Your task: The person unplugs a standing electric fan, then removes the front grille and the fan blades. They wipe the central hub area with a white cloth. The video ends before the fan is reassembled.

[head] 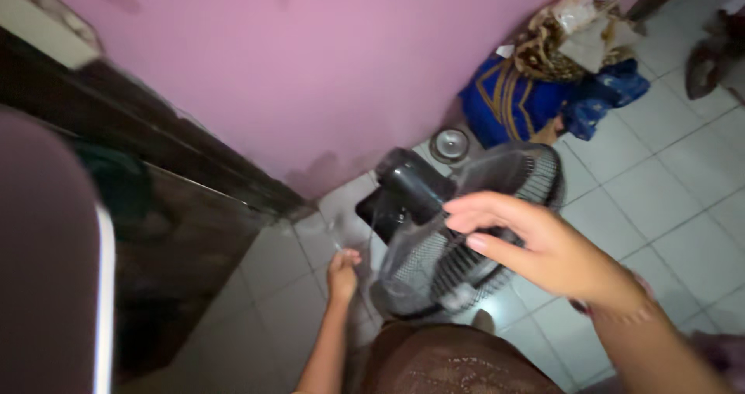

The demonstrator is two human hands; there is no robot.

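1. The fan (pixel 458 231) stands on the tiled floor (pixel 667 208) close to the pink wall (pixel 310 76), right in front of the person and below the camera. Its round wire cage faces about 4 o'clock, and the dark motor housing (pixel 411 184) sticks out the back toward 10 o'clock, so its long axis runs from 10 to 4.

2. The right hand (pixel 543 243) is the nearer one. It comes in from 5 o'clock and hovers over the top of the cage, fingers (pixel 481 208) stretched out and loosely spread toward the motor housing at 9 o'clock. It is released, gripping nothing; whether the fingertips brush the cage cannot be told.

3. The left hand (pixel 343 274) is low down at 8 o'clock from the fan, beside the foot of the stand. It is curled, seemingly around the thin pole or cord there, but blur hides exactly what it grips.

4. So the fan lies between the two hands: left hand low at the base, right hand high at the head.

5. Beyond the fan at 1 o'clock sit a small round metal lid (pixel 449 144) and a heap of blue cloth and bags (pixel 543 91) against the wall.
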